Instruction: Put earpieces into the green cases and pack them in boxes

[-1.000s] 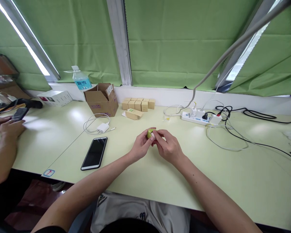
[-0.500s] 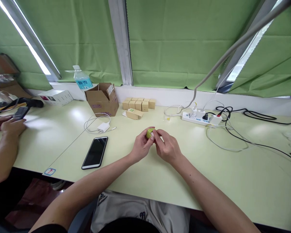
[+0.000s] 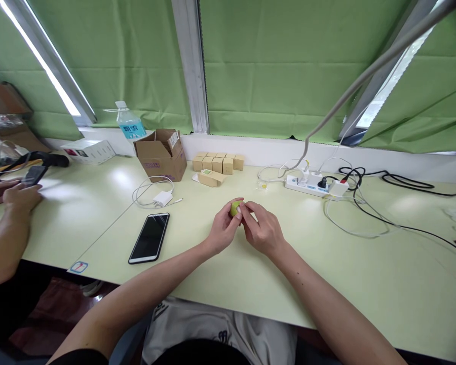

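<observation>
Between my hands, above the middle of the table, is a small rounded yellow-green object [image 3: 234, 207] with a whitish part; its kind is too small and covered to make out. My left hand [image 3: 223, 228] has its fingers closed around the object from the left. Pinched fingers of my right hand [image 3: 264, 230] press on its right side, near the whitish part. Beyond my hands lies a small opened cardboard box [image 3: 210, 178] with its flap out. Several small closed tan boxes [image 3: 217, 164] stand in rows behind it.
Left of my hands lie a phone [image 3: 149, 238] and a white charger with cable [image 3: 163, 198]. A brown carton [image 3: 161, 158] and a bottle [image 3: 130, 123] stand behind. A power strip [image 3: 307, 186] with cables sits right. At far left another person's hands [image 3: 21, 195] hold a phone.
The yellow-green object appears slightly turned between my fingers. Both hands stay in nearly the same place, and the view has shifted very slightly.
</observation>
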Demonstrator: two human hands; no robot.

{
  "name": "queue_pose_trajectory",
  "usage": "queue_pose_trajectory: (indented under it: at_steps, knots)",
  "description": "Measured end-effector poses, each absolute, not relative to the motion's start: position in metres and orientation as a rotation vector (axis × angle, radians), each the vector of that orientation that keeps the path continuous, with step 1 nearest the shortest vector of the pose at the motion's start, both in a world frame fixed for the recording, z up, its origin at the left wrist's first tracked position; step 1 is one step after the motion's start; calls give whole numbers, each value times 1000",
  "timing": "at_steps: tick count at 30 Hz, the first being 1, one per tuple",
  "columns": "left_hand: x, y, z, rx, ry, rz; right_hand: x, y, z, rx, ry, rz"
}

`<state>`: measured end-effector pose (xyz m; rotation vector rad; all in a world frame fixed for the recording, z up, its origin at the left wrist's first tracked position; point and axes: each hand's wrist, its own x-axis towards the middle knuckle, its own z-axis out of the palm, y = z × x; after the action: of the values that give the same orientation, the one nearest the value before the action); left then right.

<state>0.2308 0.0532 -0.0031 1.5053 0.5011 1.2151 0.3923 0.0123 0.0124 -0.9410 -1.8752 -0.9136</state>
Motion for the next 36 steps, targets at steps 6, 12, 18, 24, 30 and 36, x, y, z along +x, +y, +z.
queue_pose_trajectory:
  at_steps: [6,12,18,24,30,36]
  knots:
    - [223,53,7,1410,217,1106,392,10,15,-852,-1861,-858]
    - [220,54,11,1263,222,1000,388,6,16,-816,-1834,-808]
    - [215,54,17,1105,198,891,386,3,17,-811,-1846,-762]
    - [217,54,14,1130,208,910,385,4,16,-828,-1830,-765]
    - [218,55,12,1188,211,909,385,4,13,-878,-1834,-714]
    - [219,55,12,1203,209,909,383,4,16,-853,-1823,-720]
